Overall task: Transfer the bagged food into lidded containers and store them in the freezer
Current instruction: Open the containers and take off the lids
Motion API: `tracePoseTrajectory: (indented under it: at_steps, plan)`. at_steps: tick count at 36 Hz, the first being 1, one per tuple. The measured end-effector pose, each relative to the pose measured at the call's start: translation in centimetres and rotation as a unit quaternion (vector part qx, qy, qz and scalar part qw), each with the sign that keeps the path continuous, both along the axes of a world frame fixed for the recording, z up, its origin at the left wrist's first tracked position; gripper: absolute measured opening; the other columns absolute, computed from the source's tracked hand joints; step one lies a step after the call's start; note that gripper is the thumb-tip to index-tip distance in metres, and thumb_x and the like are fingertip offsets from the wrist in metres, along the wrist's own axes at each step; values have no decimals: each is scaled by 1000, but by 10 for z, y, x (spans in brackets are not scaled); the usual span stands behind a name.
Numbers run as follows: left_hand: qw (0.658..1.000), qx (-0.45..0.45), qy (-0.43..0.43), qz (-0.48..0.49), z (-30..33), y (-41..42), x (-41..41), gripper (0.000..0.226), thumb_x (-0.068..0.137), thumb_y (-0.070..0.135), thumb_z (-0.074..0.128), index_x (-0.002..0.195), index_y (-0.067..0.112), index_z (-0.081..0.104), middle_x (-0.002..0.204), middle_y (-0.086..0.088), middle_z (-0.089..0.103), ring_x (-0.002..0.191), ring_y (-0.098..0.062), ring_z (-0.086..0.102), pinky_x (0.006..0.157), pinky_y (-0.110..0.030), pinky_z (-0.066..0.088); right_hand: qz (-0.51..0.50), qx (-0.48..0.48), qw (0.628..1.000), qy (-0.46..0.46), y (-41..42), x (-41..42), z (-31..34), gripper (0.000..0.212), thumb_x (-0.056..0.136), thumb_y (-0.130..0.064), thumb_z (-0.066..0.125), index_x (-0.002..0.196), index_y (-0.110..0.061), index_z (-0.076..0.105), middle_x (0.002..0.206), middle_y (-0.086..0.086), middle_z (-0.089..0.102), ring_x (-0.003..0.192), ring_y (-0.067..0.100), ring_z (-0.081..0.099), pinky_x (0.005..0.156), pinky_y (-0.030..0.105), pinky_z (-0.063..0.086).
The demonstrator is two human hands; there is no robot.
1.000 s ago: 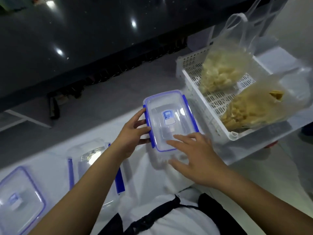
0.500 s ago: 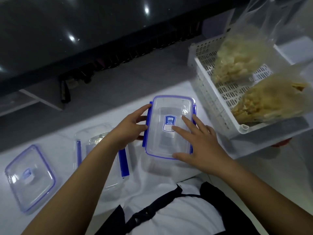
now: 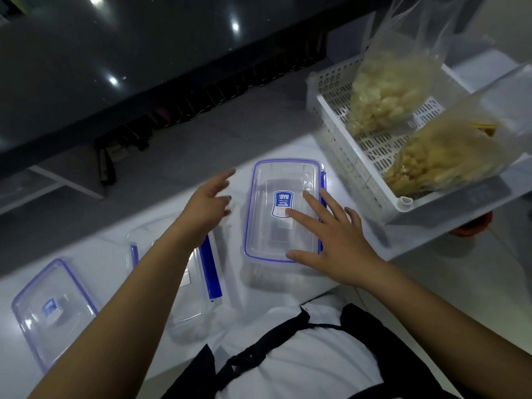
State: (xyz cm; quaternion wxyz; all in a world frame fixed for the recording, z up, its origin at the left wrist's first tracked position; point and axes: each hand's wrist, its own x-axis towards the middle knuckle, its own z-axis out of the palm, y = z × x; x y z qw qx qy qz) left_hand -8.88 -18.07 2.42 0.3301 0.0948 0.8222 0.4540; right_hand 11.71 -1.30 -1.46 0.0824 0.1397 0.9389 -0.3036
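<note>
I see my right hand (image 3: pixel 339 240) resting spread fingers on the lidded container (image 3: pixel 280 211) at frame centre on the bench (image 3: pixel 115 254); left hand (image 3: pixel 207 205) hovers wide beside it. Food bags (image 3: pixel 385 93) sit upper right.

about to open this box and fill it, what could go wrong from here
1. The white basket overhangs the counter's edge; pulling out the bag of pale chunks or the bag of yellow strips might tip it.
2. Only the right hand touches the lidded container, fingers flat on the lid; the left hand is off it, so unclipping the blue latch may slide it.
</note>
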Motion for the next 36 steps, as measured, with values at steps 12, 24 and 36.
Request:
tracePoseTrajectory:
  at_steps: [12,24,36]
  plan:
    - [998,-2,-59,8,10,19,31,50,99,26,60,144,37,42,110,13,64,87,-4,67,57,-22,53,-27,-10,1000,4,-9,-1,4,78,85,-76,49,154,-52,19,167,-16,-11,150,8,-24,122,54,1]
    - [999,34,-29,-7,38,14,32,59,91,15,73,141,33,48,115,5,66,95,-14,69,65,-27,62,-28,-11,1000,-2,-23,-6,16,97,69,-91,45,148,-63,-3,167,-15,-17,151,24,-25,122,53,-4]
    - [979,150,-138,-5,62,20,28,42,86,4,74,121,24,64,97,-2,79,87,-19,77,63,-29,60,-91,-124,975,159,-42,10,42,84,78,-49,77,149,-53,31,156,-24,33,143,-7,27,115,21,31]
